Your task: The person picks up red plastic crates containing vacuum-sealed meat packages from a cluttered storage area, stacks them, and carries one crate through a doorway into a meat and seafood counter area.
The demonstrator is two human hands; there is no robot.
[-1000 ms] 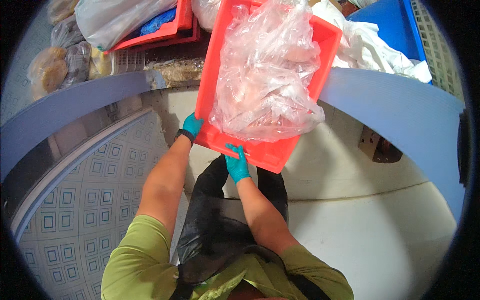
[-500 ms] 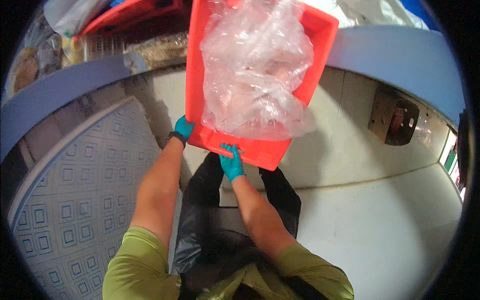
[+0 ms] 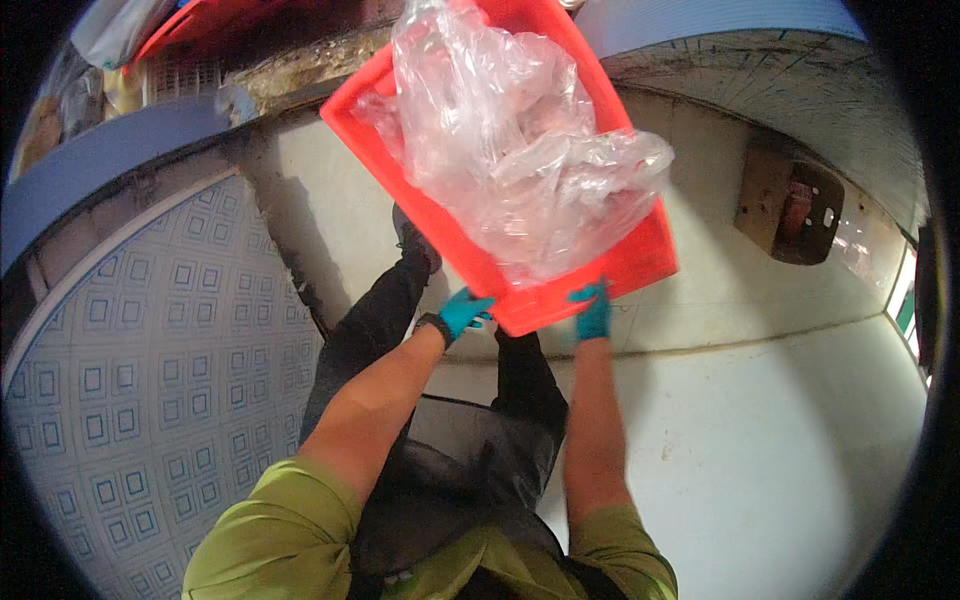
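A red plastic crate [image 3: 450, 235] is tilted in front of me at the top middle of the head view. Clear, crumpled plastic bagging [image 3: 530, 150] lies in it and bulges over its right rim; something pale pinkish shows through, too blurred to name. My left hand [image 3: 465, 312], in a teal glove with a dark band at the wrist, grips the crate's nearest corner. Along the near rim, my right hand [image 3: 592, 314], gloved in teal too, has its fingers hooked over the edge and looks slightly smeared by motion.
Blue-grey counter edges curve across the far left [image 3: 120, 150] and far right [image 3: 700, 22]. A patterned panel [image 3: 170, 370] with blue squares stands at left. A brownish metal bracket [image 3: 800, 215] juts out at right. My dark-clad legs [image 3: 370, 325] straddle the pale floor [image 3: 720, 430].
The crate has turned, its near end swinging rightward. Both hands have shifted right with it, the left to the near corner and the right farther along the rim. My left leg now reaches forward.
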